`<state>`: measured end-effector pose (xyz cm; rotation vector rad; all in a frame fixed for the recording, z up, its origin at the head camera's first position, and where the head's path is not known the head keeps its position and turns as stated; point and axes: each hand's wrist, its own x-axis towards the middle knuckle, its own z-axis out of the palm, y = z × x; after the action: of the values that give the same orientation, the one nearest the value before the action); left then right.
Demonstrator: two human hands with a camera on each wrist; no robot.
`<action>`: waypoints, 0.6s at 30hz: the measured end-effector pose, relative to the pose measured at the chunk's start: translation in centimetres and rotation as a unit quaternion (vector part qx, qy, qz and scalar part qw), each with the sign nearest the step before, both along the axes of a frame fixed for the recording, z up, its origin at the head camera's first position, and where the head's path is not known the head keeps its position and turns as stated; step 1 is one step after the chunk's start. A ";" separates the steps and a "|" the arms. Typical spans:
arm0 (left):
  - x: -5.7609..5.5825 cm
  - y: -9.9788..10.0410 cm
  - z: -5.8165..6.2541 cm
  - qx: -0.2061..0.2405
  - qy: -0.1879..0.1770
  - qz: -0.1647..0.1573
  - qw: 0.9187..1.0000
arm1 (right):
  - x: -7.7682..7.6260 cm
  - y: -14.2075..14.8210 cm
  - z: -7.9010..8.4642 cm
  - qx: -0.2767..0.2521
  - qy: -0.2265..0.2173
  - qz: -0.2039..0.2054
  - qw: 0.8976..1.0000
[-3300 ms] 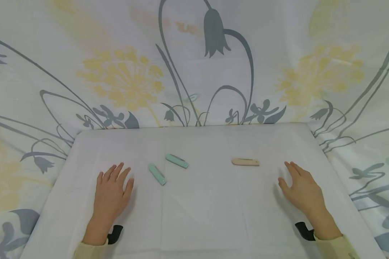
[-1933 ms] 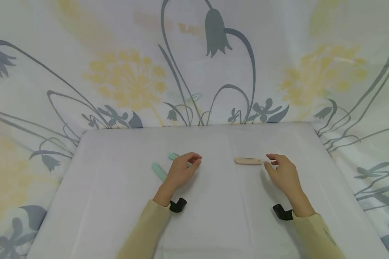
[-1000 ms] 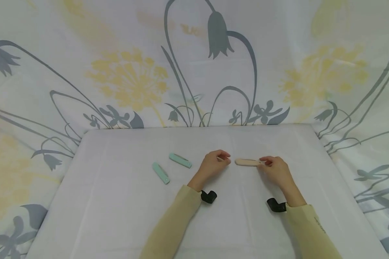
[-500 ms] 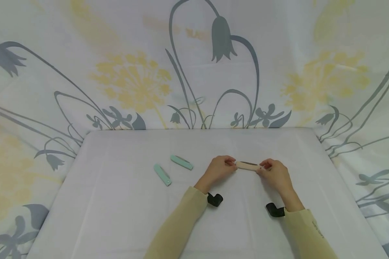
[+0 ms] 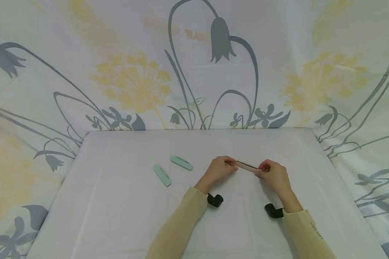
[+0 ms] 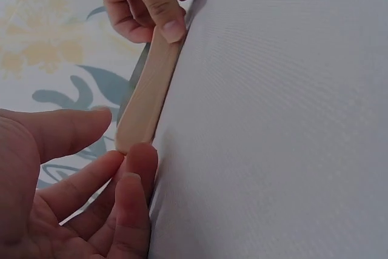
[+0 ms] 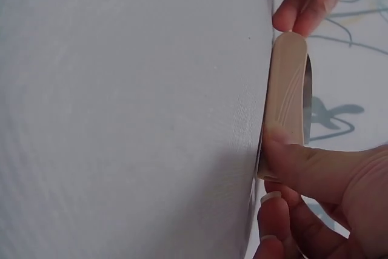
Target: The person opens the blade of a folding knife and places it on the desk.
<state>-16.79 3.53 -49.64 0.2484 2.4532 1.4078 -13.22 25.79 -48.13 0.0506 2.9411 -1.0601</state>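
A beige folding knife [image 5: 247, 166] is held between both hands above the white table, tilted so its narrow edge faces up. In the right wrist view its metal blade [image 7: 308, 101] shows along one side of the handle, folded in. My right hand [image 5: 274, 174] pinches one end, thumb flat on the handle. Fingertips of my left hand [image 5: 218, 169] touch the rounded end; in the left wrist view the left thumb stands slightly apart from it. Two mint-green folding knives, one nearer [image 5: 162, 175] and one farther [image 5: 181, 162], lie folded to the left.
The white-covered table [image 5: 123, 216] has a flower-patterned cloth [image 5: 194, 72] behind it and at its sides. Black wrist-camera mounts, left [image 5: 215, 200] and right [image 5: 274, 210], stick out at the wrists.
Both hands have come in from the table's sides to the beige folding knife. The right hand has taken hold of its end, and the knife has been raised and turned onto its edge.
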 end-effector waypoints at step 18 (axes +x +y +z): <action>0.4 -1.8 0.4 0.052 0.013 -0.017 0.998 | 0.8 -0.6 1.4 -0.018 0.010 0.014 1.000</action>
<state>-16.38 1.73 -49.25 0.3324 2.3860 1.5296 -12.46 25.19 -46.76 -0.0025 2.9298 -1.1155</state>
